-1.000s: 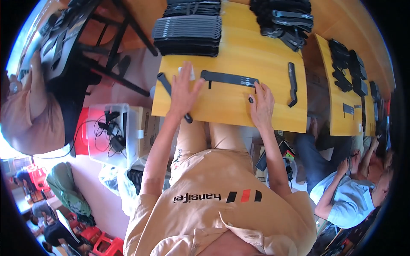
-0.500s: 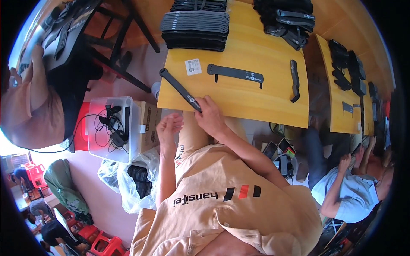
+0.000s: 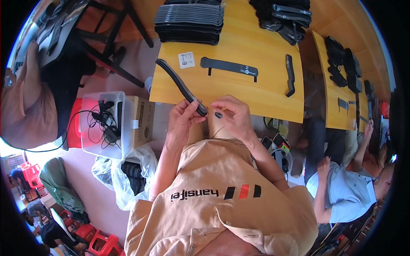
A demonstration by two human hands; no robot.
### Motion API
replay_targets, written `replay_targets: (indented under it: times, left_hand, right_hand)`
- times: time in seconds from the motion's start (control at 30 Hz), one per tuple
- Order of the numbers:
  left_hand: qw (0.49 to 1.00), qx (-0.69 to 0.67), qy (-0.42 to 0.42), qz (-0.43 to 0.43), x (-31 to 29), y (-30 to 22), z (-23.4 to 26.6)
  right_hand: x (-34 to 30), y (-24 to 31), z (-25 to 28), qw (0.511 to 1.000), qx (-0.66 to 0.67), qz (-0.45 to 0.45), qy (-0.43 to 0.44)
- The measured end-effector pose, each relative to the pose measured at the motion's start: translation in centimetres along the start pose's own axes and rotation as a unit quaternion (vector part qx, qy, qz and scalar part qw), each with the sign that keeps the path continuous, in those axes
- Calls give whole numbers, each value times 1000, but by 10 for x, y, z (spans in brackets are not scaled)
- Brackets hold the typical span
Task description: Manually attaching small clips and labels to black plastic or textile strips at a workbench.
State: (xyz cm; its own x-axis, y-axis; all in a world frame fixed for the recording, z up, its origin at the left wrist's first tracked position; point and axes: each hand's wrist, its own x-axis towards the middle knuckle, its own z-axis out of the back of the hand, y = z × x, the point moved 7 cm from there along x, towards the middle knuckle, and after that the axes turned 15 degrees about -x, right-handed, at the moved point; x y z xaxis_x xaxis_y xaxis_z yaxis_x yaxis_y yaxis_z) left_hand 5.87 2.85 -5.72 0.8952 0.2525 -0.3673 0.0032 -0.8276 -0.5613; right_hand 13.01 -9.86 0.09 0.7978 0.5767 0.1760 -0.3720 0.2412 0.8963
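Observation:
A long black strap point(image 3: 175, 81) slants up and left over the table's near edge, its side turned toward me. My left hand point(image 3: 183, 119) is closed, gripping the strap's lower end between thumb and fingers. Close beside that end, my right hand point(image 3: 235, 117) is closed in a pinch by a small dark piece point(image 3: 218, 114); whether this is joined to the strap I cannot tell. Farther off, a second dark strap point(image 3: 228, 67) lies flat with two short black tabs below it. A third strap point(image 3: 290, 76) rests on its side at the right.
A stack of dark straps point(image 3: 188, 23) and a black heap point(image 3: 282, 19) occupy the back of the yellow table point(image 3: 267, 96). A white label point(image 3: 186, 60) lies at its left. Left below stands a clear bin of cables point(image 3: 92, 138). A co-worker in light blue point(image 3: 344, 187) sits at right.
My left hand has come up and taken the strap's lower end. My right hand has left the strap and moved right, pinching at a small dark piece. The strap has turned onto its side.

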Motion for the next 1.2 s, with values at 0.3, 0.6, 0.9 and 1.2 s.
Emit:
replay_targets:
  times: [0.3,0.6,0.9,1.2]
  left_hand:
    - [999,46,-15,-16,-6,0,-17]
    - [994,100,-10,-52,-8,-3,-27]
    - [988,122,-10,-90,-8,-4,-27]
    - [985,135,-24,-105,-10,-3,-27]
  right_hand:
    - [-3,23,11,987,-114,108,17]
    - [1,26,16,982,-142,121,45]
    - [2,23,13,983,-147,95,60]
    - [-1,20,7,982,-166,77,46]
